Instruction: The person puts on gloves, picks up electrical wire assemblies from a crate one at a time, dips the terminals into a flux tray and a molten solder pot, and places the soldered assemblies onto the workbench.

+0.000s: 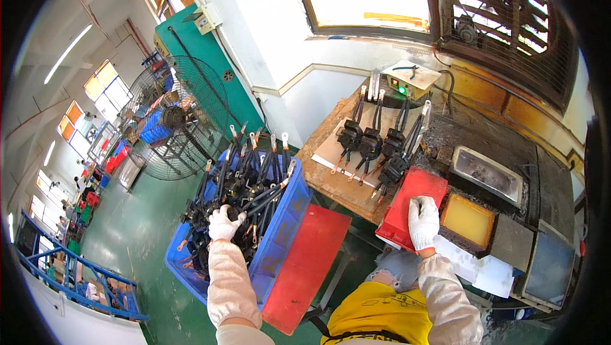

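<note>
My left hand (225, 223), in a white glove, reaches into a blue plastic crate (280, 243) heaped with black cable assemblies (249, 179) that have metal ring lugs and bare copper ends. Its thumb stands apart from the fingers, over the black parts, and nothing is lifted. My right hand (423, 223), also gloved in white, is closed at the right edge of a red plastic bin (410, 202) at the bench's front. Several similar cable assemblies (372, 143) lie in a row on a board (324, 151) behind the bin, their lugs pointing away from me.
Right of my right hand sits a square pot of yellowish liquid (468, 219). Behind it is a metal-framed tank (487, 176) with a dull grey surface. A control box (410, 79) with a green light stands at the back. A red panel (309, 269) lies beside the crate; a large fan (175, 119) stands far left.
</note>
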Available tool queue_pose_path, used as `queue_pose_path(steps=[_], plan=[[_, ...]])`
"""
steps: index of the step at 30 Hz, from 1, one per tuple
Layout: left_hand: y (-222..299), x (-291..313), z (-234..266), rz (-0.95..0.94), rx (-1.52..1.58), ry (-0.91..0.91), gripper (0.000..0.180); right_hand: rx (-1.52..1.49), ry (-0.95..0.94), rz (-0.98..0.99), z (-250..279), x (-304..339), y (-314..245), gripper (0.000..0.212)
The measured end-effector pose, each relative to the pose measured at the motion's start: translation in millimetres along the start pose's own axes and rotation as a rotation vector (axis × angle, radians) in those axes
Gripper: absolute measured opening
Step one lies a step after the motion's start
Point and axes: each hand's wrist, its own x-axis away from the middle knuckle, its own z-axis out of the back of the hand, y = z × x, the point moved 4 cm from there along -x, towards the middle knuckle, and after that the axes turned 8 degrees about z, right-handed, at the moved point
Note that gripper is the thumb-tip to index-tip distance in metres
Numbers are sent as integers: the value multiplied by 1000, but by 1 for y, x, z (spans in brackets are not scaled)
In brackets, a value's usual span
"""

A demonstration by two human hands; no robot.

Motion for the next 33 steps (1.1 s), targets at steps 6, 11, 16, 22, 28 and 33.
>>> queue_pose_path(steps=[6,11,16,22,28,33], plan=[[-23,23,-2,39,203,118,74,-32,-17,78,-3,-1,-8,8],[-12,12,22,120,404,158,63,1,-53,52,0,-2,-7,8],[29,16,61,-98,578,201,60,-4,-63,45,0,-4,-10,8],[151,49,112,-468,725,100,48,-99,-132,146,-3,-1,-16,13],[289,115,97,-694,886,-195,49,-126,-363,653,6,32,-50,15],[376,162,62,-741,887,-292,62,-68,-32,585,58,14,-76,33]])
